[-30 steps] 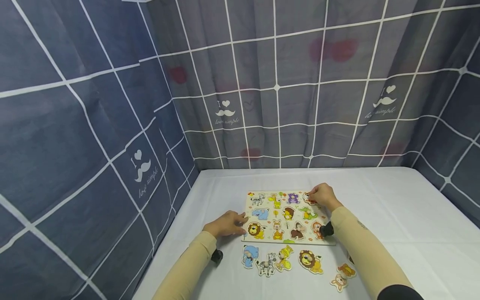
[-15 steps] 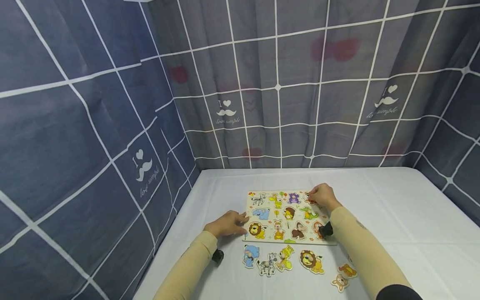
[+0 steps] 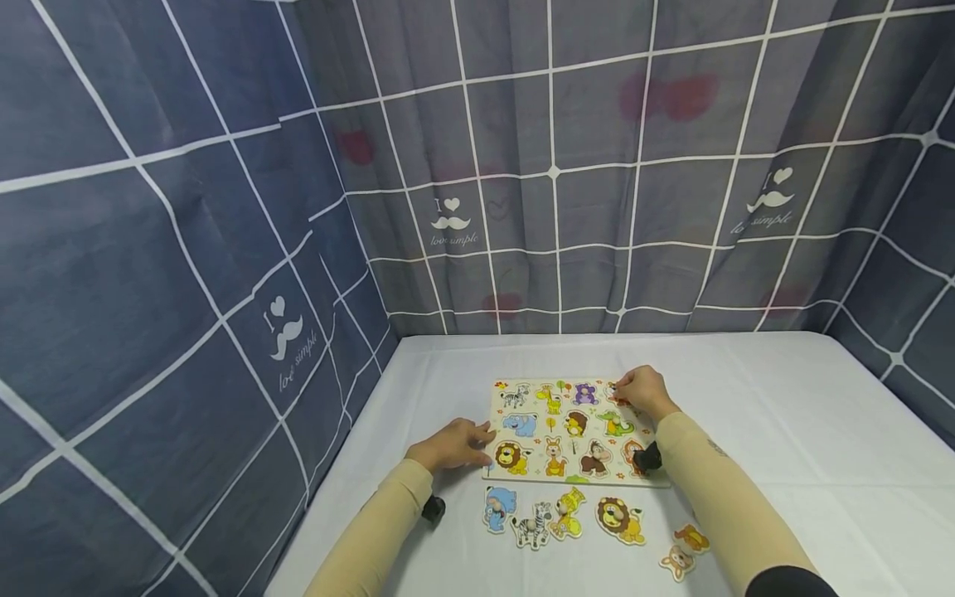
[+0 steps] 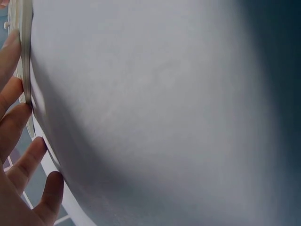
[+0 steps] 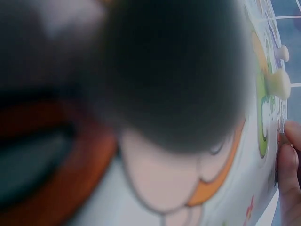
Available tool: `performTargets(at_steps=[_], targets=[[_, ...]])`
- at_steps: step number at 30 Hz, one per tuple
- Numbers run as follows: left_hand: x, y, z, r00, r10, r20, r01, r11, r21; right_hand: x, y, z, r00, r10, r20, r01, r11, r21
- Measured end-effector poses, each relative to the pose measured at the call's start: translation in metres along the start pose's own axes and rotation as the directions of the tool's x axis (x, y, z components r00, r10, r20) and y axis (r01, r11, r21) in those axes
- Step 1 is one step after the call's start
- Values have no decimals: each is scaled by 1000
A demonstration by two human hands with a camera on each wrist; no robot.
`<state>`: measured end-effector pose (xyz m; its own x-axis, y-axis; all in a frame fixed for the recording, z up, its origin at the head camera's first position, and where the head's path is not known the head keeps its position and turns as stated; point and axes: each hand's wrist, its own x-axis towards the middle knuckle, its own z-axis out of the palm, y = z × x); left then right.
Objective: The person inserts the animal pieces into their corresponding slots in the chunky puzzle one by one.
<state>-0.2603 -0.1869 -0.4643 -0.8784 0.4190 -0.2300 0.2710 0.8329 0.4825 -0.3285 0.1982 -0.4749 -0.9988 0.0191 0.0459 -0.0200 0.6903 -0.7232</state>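
A wooden animal puzzle board (image 3: 535, 473) lies flat on the table. My left hand (image 3: 451, 445) touches its left edge with spread fingers; the left wrist view shows those fingertips along the board's side (image 4: 27, 56). At the far right corner of the board, my right hand (image 3: 646, 390) pinches a reddish-brown puzzle piece (image 3: 620, 401), mostly hidden by the fingers. In the right wrist view the thumb and finger (image 5: 289, 150) meet close over the board, beyond a crocodile piece (image 5: 261, 108) with a pale knob (image 5: 278, 84). Dark blur covers much of that view.
Loose pieces lie in front of the board: a blue elephant (image 3: 498, 507), a zebra (image 3: 531, 528), a giraffe (image 3: 567, 516) and a lion (image 3: 619, 521). A kangaroo piece (image 3: 677, 562) lies beside the right sleeve (image 3: 724, 489). Grid-patterned curtains (image 3: 515, 224) surround the white table (image 3: 791, 398).
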Motion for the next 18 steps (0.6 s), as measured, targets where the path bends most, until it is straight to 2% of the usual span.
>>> performTargets(at_steps=[14, 18], targets=[[-1, 0, 1, 1000, -2, 1, 2, 1000, -17, -3, -2, -1, 999, 25, 38, -26, 1000, 10], [0, 0, 0, 1000, -9, -6, 9, 1000, -5, -4, -5, -4, 999, 16, 33, -15, 1000, -20]])
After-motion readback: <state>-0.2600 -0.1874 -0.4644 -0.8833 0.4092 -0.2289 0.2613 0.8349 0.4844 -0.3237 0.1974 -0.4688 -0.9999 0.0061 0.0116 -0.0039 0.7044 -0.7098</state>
